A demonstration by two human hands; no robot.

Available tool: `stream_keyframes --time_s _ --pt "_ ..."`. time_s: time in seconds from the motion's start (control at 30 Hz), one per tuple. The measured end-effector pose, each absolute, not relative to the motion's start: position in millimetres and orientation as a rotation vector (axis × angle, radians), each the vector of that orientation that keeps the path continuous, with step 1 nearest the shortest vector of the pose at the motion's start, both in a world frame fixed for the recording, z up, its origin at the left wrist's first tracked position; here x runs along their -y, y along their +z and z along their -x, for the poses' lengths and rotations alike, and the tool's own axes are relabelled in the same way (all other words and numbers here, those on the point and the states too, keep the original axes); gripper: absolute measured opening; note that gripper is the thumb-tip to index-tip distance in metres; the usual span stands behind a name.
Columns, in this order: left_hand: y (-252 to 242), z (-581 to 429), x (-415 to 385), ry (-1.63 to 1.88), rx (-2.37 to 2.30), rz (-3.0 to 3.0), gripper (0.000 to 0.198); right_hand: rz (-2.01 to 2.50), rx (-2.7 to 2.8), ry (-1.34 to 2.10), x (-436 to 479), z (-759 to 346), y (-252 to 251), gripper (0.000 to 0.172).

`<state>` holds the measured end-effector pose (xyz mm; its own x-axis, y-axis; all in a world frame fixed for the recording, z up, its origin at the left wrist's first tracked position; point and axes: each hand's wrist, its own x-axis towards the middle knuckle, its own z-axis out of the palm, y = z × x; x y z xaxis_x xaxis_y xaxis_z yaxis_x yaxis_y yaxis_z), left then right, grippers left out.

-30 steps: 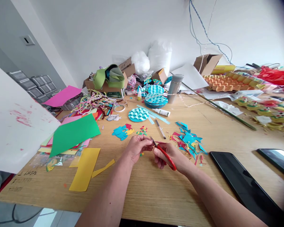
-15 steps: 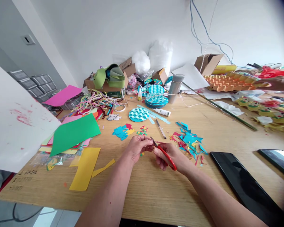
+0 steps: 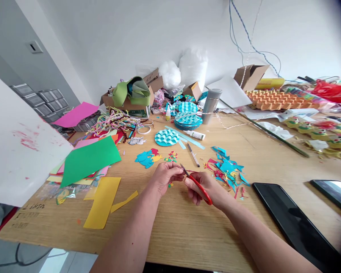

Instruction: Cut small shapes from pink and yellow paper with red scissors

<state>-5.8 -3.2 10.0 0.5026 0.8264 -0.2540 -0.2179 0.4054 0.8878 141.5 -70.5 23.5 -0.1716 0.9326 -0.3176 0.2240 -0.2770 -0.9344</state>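
My right hand [image 3: 201, 185] is closed around red-handled scissors [image 3: 200, 188], their dark blades pointing up and left. The blade tips reach the fingertips of my left hand [image 3: 168, 176], which is pinched on what looks like a thin strip of red paper, mostly hidden by the fingers. Tiny green and yellow paper dots [image 3: 171, 185] lie under the hands. Just beyond them are blue fish-like cutouts [image 3: 144, 159], a yellow fish cutout [image 3: 157, 157], a red cutout [image 3: 154, 151] and a heap of small coloured bits [image 3: 171, 156].
Blue and red scraps [image 3: 229, 167] lie right of my hands, near a black phone [image 3: 284, 216]. A pen [image 3: 193, 154], glue bottle [image 3: 196, 135] and woven blue disc [image 3: 166, 138] stand beyond. Yellow paper [image 3: 102, 203] and green paper [image 3: 92, 159] lie left; a grey flask [image 3: 211, 106] is behind.
Another person's hand and sleeve at the far right, over the orange egg tray, have gone out of view. My hands and the scissors have hardly moved.
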Motion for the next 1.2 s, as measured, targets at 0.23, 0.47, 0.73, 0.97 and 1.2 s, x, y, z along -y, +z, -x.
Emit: stream_keyframes --time_s 0.23,0.47,0.73,0.97,1.2 --pt "9.3 5.5 2.1 0.759 -0.790 -0.898 0.021 1.507 1.364 1.489 69.5 -141.9 23.5 0.055" --pt "9.3 5.4 2.3 0.753 -0.789 -0.902 0.021 1.509 1.351 1.478 70.4 -141.6 22.8 0.053" --pt "9.4 5.2 2.9 0.791 -0.822 -0.892 0.021 1.524 1.352 1.480 70.5 -141.7 23.2 0.053" --pt "9.5 5.5 2.5 0.774 -0.805 -0.898 0.020 1.511 1.352 1.484 70.3 -141.6 22.1 0.053" --pt "10.3 5.4 3.3 0.757 -0.788 -0.904 0.021 1.524 1.334 1.477 69.9 -141.7 21.1 0.054"
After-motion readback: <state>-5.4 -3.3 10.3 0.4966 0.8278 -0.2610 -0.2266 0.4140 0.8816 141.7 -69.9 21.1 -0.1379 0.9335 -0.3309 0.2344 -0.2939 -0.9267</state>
